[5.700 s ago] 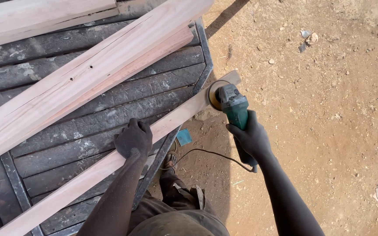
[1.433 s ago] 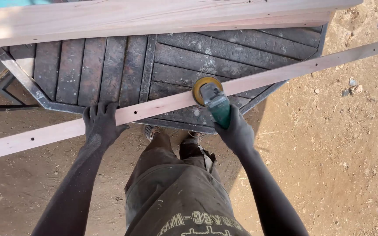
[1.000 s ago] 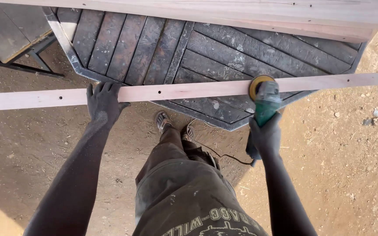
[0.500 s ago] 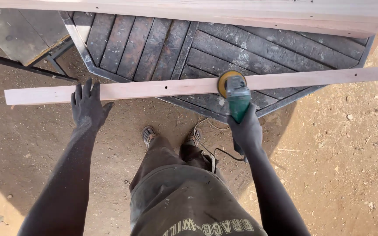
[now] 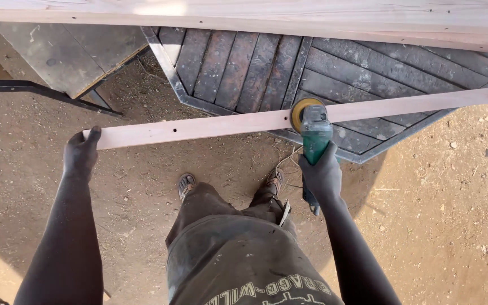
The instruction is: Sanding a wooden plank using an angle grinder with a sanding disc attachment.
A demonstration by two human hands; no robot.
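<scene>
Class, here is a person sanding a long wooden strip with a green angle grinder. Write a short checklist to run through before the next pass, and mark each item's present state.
1. Left hand holds the near end of the wooden strip: ok.
2. Right hand wrapped round the green angle grinder: ok.
3. Disc sits on the strip: ok.
4. Strip supported by the dark slatted panel: ok at the middle; no clamp visible.
5. Cable clear of the feet: not ok, it lies beside the sandalled foot.
6. Disc spinning: cannot tell.
</scene>
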